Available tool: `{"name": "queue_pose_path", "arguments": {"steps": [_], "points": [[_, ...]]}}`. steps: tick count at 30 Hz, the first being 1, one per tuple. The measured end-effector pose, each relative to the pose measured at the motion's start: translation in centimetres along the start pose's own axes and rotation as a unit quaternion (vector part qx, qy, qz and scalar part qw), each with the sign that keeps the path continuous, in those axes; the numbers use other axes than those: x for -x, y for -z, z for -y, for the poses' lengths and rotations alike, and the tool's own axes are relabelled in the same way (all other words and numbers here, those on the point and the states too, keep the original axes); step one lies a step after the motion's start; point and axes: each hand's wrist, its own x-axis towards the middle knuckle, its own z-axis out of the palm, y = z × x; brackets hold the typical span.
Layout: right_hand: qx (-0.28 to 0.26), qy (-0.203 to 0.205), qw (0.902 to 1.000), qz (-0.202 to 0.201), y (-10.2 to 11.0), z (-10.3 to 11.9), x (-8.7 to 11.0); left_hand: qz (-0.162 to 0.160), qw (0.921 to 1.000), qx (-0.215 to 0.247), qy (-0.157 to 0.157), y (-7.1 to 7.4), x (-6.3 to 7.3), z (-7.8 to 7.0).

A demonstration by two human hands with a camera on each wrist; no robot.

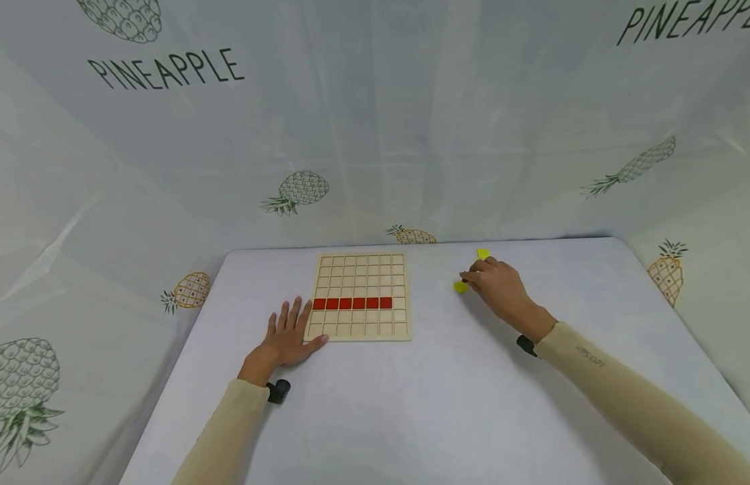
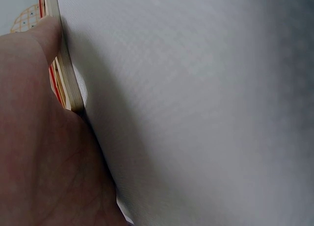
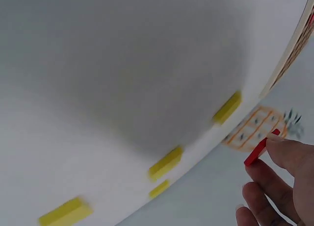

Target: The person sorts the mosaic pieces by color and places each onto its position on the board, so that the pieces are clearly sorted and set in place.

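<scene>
A wooden grid board [image 1: 358,276] lies on the table, with several red square tiles [image 1: 345,304] in one row starting from its left side. At the board's lower left corner my left hand [image 1: 287,341] rests with fingers spread. Its thumb lies along the near edge, and the left wrist view shows that thumb against the board's side [image 2: 73,91]. Off to the right of the board, my right hand [image 1: 501,291] pinches a red tile [image 3: 257,152] between thumb and fingers, raised above the table. Yellow tiles [image 1: 460,287] lie close under and beyond this hand.
In the right wrist view several yellow tiles [image 3: 167,163] are scattered on the white table [image 1: 375,417]. A pineapple-print sheet [image 1: 502,121] hangs behind the table's far edge and at both sides.
</scene>
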Motion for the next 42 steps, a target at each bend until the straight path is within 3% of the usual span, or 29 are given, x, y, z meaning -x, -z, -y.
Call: {"name": "queue_pose_path", "arguments": {"steps": [10,19,28,42], "points": [[-0.017,0.044,0.9989,-0.007,-1.9,5.3,-2.2,-0.001,1.0000,0.002,-0.001,-0.3,-0.3,0.3],[-0.019,0.068,0.9973,0.020,-2.9,8.7,-3.8,0.000,0.9999,0.010,-0.002,-0.3,-0.3,0.5],[0.009,0.109,0.9934,0.035,-3.6,10.0,-4.8,0.013,0.9999,0.005,0.005,0.5,0.1,-0.3],[-0.028,0.089,0.9912,0.094,-4.3,10.9,-5.7,0.000,1.0000,0.002,-0.003,-0.6,-0.7,0.9]]}}
